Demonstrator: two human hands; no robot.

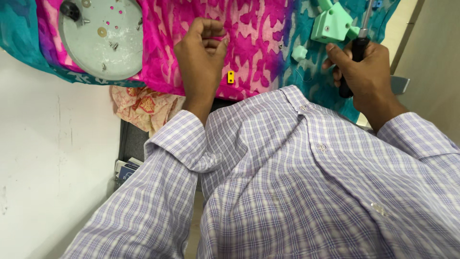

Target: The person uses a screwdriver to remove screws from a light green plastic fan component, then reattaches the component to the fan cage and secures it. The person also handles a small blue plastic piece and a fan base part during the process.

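My left hand (201, 52) rests on a pink and teal patterned cloth (254, 43) with its fingers curled in; whether anything small is pinched in them I cannot tell. My right hand (364, 72) grips the black handle of a screwdriver (357, 52), whose metal shaft points up past a mint green plastic part (333, 24). A small green cube (299, 52) lies on the cloth beside that hand. A tiny yellow block (231, 76) sits just right of my left wrist.
A round grey lid (96, 52) at the upper left holds loose screws and washers. A floral cloth (143, 108) hangs below the table edge. My checked purple shirt (297, 192) fills the lower frame. A white wall (48, 168) stands at left.
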